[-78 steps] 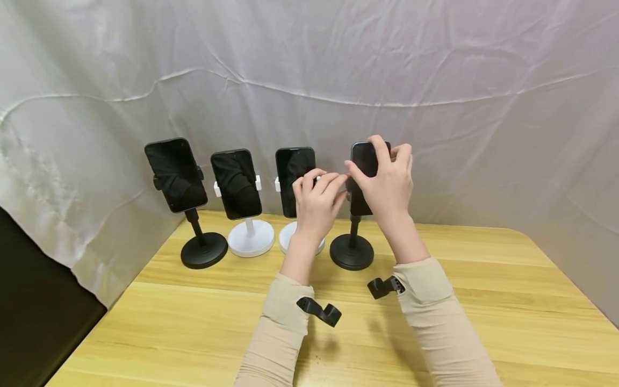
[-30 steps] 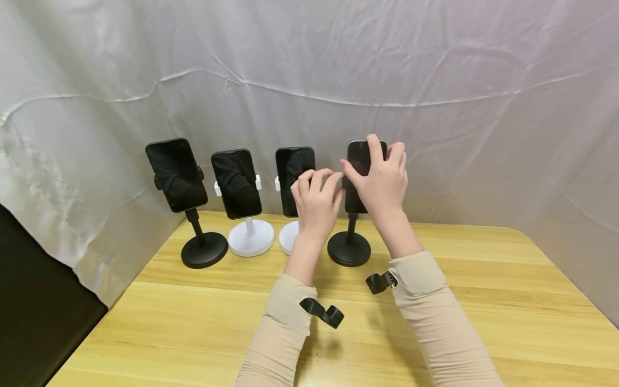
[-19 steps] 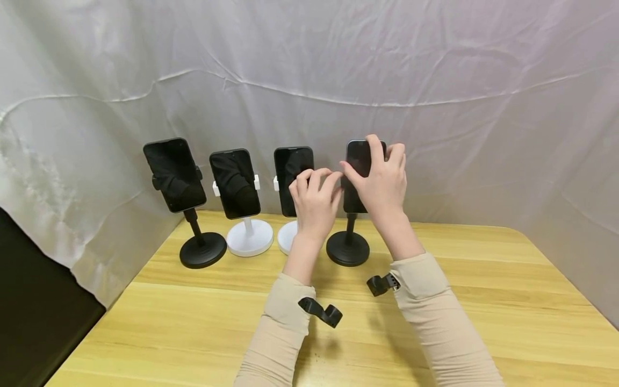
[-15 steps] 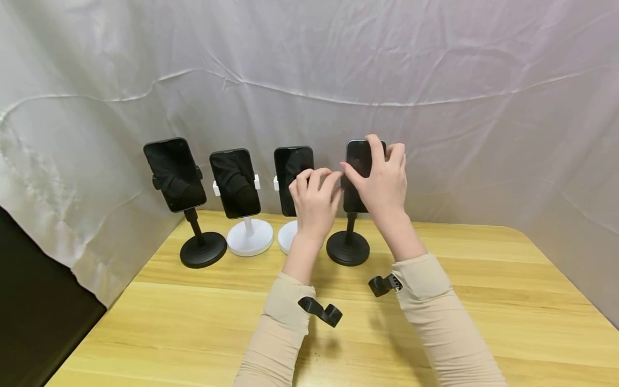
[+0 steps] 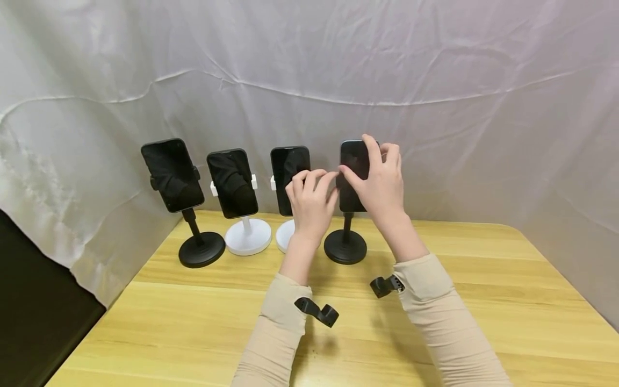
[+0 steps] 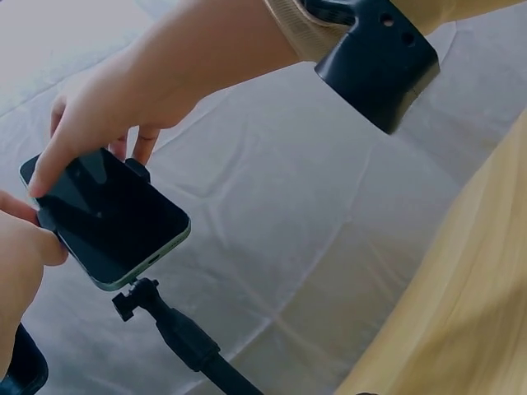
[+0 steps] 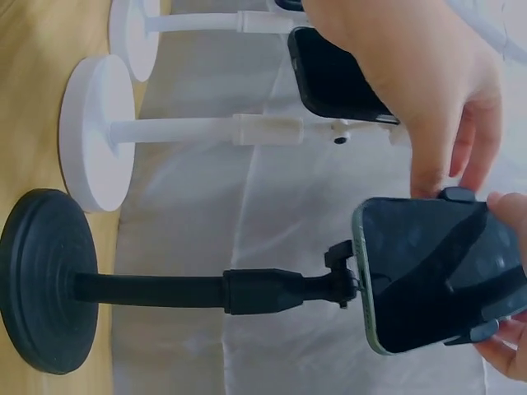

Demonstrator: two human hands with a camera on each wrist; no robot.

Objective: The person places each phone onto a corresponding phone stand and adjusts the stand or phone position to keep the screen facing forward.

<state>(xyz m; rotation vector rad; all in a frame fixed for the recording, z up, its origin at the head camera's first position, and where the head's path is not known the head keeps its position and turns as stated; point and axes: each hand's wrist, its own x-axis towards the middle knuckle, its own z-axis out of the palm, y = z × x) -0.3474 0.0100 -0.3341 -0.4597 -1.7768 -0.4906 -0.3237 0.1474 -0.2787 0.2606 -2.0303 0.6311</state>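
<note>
A black smartphone (image 5: 352,188) stands upright in a black phone stand (image 5: 345,247), the rightmost of the row. My right hand (image 5: 384,185) holds this phone across its upper part, thumb at the left edge and fingers at the top and right edge. My left hand (image 5: 311,207) pinches the left clamp arm (image 7: 458,194) of the stand's holder with thumb and fingers. The opposite clamp arm (image 7: 473,334) lies against the phone's right edge, close to my right fingers. In the left wrist view, the phone's screen (image 6: 123,222) faces the camera, above the stand's jointed neck (image 6: 185,337).
To the left, three more phones stand in holders: one on a black stand (image 5: 202,250), two on white stands (image 5: 248,237) (image 5: 285,236). My left hand covers part of the nearest phone (image 5: 285,199). A grey-white curtain (image 5: 309,64) hangs behind the wooden table (image 5: 193,322).
The right phone and its stand have shifted slightly left since the earliest frame, both hands with them. My right thumb has come lower on the phone's left edge.
</note>
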